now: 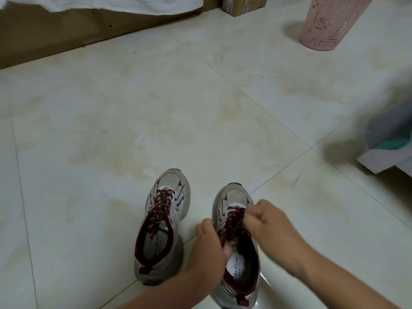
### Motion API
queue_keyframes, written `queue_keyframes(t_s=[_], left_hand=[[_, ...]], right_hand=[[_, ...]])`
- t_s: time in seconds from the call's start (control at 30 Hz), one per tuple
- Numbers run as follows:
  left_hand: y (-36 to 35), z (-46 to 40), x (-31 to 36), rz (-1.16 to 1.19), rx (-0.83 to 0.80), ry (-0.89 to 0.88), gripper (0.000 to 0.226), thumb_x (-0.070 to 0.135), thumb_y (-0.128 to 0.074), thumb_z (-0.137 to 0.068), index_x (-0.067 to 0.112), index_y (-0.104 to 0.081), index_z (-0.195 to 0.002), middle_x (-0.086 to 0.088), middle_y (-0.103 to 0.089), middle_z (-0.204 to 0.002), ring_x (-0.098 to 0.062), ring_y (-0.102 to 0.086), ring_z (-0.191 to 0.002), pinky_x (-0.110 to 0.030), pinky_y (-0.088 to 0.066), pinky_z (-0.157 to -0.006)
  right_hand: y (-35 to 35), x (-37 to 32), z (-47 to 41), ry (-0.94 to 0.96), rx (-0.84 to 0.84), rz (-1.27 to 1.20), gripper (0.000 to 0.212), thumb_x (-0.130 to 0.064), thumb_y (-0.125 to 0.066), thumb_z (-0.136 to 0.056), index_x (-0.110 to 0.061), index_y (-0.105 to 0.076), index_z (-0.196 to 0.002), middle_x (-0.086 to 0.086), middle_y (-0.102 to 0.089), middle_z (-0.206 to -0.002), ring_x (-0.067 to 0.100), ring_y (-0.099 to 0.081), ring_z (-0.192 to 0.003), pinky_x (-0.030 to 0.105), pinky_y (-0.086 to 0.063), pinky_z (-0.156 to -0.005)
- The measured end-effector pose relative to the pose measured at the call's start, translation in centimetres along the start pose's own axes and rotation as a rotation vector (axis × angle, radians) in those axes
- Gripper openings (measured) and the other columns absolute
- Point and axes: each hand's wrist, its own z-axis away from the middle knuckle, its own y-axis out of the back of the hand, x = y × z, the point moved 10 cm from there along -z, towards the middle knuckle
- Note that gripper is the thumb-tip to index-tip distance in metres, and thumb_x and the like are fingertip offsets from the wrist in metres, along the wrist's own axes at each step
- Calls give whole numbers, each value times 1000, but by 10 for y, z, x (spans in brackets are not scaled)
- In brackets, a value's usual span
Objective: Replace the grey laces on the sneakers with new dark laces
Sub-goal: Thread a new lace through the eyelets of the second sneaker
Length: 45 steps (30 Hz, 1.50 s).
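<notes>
Pale glossy tiled floor [156, 108] carries two grey mesh sneakers with dark red laces [163, 224], side by side; pink perforated plastic basket [330, 23] stands well apart.

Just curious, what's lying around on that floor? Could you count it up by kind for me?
Sneakers with dark red laces: 2 (left sneaker, right sneaker)
Pink perforated basket: 1
Cardboard box: 1
White box at the right edge: 1
Total: 5

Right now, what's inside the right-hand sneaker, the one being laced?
Inside the right sneaker, a white insole label with dark script shows near the heel. The left hand reaches into the opening under the dark red laces, hiding the tongue and toe area.
</notes>
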Motion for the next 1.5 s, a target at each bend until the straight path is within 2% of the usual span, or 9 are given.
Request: queue_keyframes(t_s=[0.17, 0.4, 0.5, 0.67, 0.87, 1.0, 1.1, 1.2, 1.5], left_hand=[[-9, -1, -11, 147, -53, 47, 24, 15, -56, -88, 23, -35, -97, 7, -55, -89, 0, -52, -71, -10, -36, -50], [-1, -1, -3, 44, 0, -6, 24, 25, -59, -85, 22, -39, -100, 4, -53, -96, -13, -56, -83, -26, -46, -72], [12, -2, 23, -5, 52, -195, 41, 37, -64, -77, 27, -45, -112, 9, -42, -102, -8, -49, -94, -15, -40, -81], [27, -19, 46, 324, 44, -141, 18, 15, -60, -82, 18, -53, -66, 1, -47, -70, -3, -44, -56, -16, -38, -58], [71, -40, -7, 388, 383, 186, 25, 2, -55, -85, 5, -42, -107, -6, -50, -81, -24, -49, -70, -36, -41, -68], [88, -44, 35, -188, 506, -237, 39, 1, -69, -69, 4, -58, -106, -13, -50, -96, -24, -47, -84, -30, -36, -75], [50, -49, 65, -367, 235, -504, 8, 20, -68, -77, 16, -69, -85, -3, -56, -84, -22, -54, -80, -34, -44, -74], [13, -59, 66, -465, -74, -420, 20, 29, -54, -89, 18, -70, -95, -3, -61, -95, -19, -54, -95, -28, -37, -79], [-1, -72, 57, -502, -193, -215, 16, 4, -46, -86, 10, -59, -80, -10, -63, -93, -28, -59, -94, -33, -43, -77]], right_hand=[[82, -16, -10, -102, 149, -603, 32, 2, -44, -82, -12, -42, -53, -2, -38, -53, 14, -34, -59, 31, -44, -67], [73, -6, -20, -123, 154, -512, 32, -3, -42, -86, -10, -42, -55, 4, -38, -58, 16, -36, -59, 31, -43, -68], [57, 5, -25, -133, 115, -473, 31, -3, -45, -88, -11, -51, -58, 2, -43, -55, 15, -39, -55, 30, -41, -64], [17, 22, -29, -190, -70, -654, 21, -7, -46, -93, -9, -63, -81, 2, -54, -57, 14, -46, -52, 24, -41, -58], [-4, 63, -35, -168, -2, -2, 23, -7, -53, -86, -23, -61, -73, -2, -64, -75, 13, -56, -71, 24, -45, -69], [-6, 48, -43, -7, 66, 313, 18, -19, -50, -92, -23, -67, -86, -2, -62, -88, 15, -55, -81, 23, -36, -67], [-10, 37, -50, 60, 69, 509, 22, -18, -46, -92, -17, -67, -98, 4, -61, -99, 22, -56, -93, 27, -38, -73], [-14, 34, -54, 60, 52, 582, 21, -13, -46, -87, -13, -66, -95, 7, -61, -97, 26, -54, -86, 30, -37, -69], [-25, 35, -62, -2, -61, 720, 16, 1, -43, -86, -14, -49, -87, 12, -59, -107, 29, -57, -95, 29, -33, -66]])
